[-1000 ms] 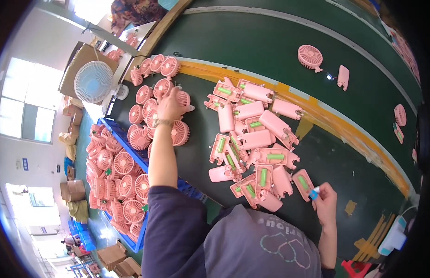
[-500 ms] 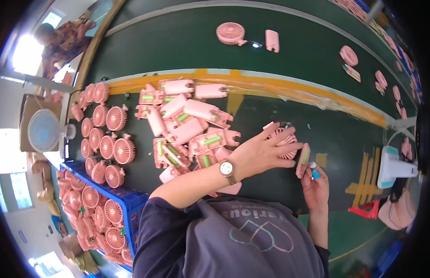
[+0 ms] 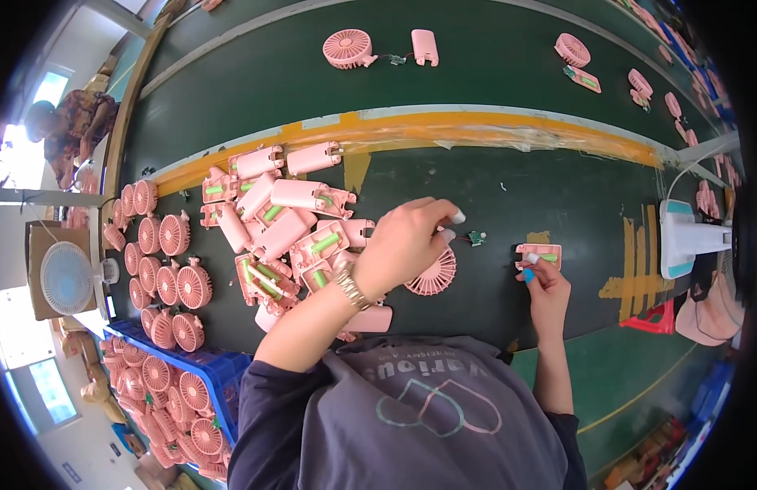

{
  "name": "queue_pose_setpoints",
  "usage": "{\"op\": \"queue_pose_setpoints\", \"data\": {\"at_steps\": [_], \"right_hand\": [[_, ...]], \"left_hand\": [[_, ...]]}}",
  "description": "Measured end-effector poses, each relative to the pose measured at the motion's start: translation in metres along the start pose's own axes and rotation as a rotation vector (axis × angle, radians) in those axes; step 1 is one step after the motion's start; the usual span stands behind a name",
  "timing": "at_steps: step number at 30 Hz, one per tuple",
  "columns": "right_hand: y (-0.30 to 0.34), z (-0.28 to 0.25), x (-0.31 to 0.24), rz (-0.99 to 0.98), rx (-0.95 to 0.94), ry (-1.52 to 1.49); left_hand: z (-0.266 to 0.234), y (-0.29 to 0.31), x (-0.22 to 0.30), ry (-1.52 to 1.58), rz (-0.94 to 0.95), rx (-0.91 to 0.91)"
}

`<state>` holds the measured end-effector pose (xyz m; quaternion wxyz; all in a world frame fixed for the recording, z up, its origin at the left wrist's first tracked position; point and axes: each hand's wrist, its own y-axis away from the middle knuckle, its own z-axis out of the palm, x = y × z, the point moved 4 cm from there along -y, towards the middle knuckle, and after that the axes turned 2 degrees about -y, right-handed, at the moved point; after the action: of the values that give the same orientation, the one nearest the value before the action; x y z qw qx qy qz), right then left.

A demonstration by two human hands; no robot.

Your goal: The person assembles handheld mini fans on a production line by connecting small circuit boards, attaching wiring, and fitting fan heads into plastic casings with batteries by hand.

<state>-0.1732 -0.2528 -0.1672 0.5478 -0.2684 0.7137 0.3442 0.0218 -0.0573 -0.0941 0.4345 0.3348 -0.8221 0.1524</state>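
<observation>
Over a pink fan head (image 3: 432,273) on the dark worktop, my left hand (image 3: 403,245) bends its fingers inward, thumb and forefinger close together. Whatever lies between those fingertips is too small to make out. Just right of them is a small green circuit board (image 3: 476,238) on thin wires. Farther right, my right hand (image 3: 548,290) pinches the near edge of a pink handle shell (image 3: 550,250) with a green battery inside. Left of my left hand lies a heap of similar pink handle shells (image 3: 284,233), several with green batteries showing.
Rows of pink fan heads (image 3: 168,282) stand at the left, by a blue crate (image 3: 219,371) full of more. Beyond a yellow-taped ledge (image 3: 476,122), a green belt (image 3: 256,90) carries fan parts. A white device (image 3: 679,237) stands at the right edge.
My left hand has drawn its spread fingers in, uncovering part of the fan head and the circuit board. The shell in my right hand has turned from upright to crosswise. The view has shifted.
</observation>
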Motion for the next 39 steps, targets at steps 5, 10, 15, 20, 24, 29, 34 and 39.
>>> {"op": "queue_pose_setpoints", "data": {"at_steps": [5,10,15,20,24,29,34,39], "right_hand": [[-0.001,-0.008,-0.005,-0.103,0.059,0.353],[0.003,0.009,-0.039,-0.65,0.167,0.741],[0.012,0.045,-0.058,-0.098,-0.411,-0.344],[0.03,0.084,-0.104,0.018,-0.54,-0.546],[0.035,0.1,-0.127,0.129,-0.606,-0.542],[0.038,0.112,-0.134,0.078,-0.637,-0.534],[0.038,0.115,-0.14,0.058,-0.603,-0.643],[0.031,0.119,-0.145,-0.285,-0.527,-0.306]], "left_hand": [[0.044,-0.007,0.009,-0.342,0.279,0.119],[0.069,-0.012,0.0,-0.527,0.075,-0.121],[0.027,0.016,0.019,-0.178,0.146,0.105],[-0.019,0.061,0.038,0.214,0.186,0.163],[-0.024,0.084,0.033,0.37,0.121,0.155],[-0.047,0.091,0.035,0.232,0.113,0.191],[-0.055,0.092,0.037,0.417,0.226,0.074],[-0.047,0.097,0.032,0.677,0.087,-0.019]]}}
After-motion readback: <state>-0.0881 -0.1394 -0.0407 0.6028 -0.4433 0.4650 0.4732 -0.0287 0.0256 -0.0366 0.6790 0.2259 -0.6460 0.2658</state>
